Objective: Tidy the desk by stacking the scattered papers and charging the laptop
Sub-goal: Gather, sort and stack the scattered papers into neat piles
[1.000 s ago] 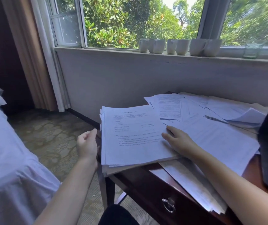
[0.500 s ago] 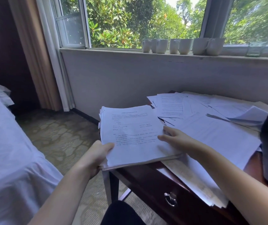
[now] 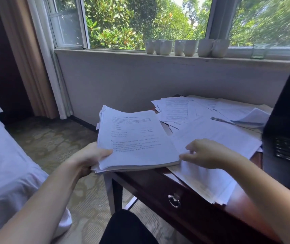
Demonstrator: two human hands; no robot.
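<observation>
The left hand (image 3: pixel 89 157) grips the near left corner of the paper stack (image 3: pixel 137 138), which overhangs the desk (image 3: pixel 151 182) edge. The right hand (image 3: pixel 207 154), fingers loosely extended, rests on loose sheets (image 3: pixel 219 134) beside it. The open laptop (image 3: pixel 288 138) sits at the desk's right end.

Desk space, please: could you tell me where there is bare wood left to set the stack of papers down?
Only two bare patches: a narrow strip of desk between the loose papers and the laptop, widening toward the front edge, and a front sliver beside the stack in the left hand. Everything behind is crowded with sheets.
</observation>
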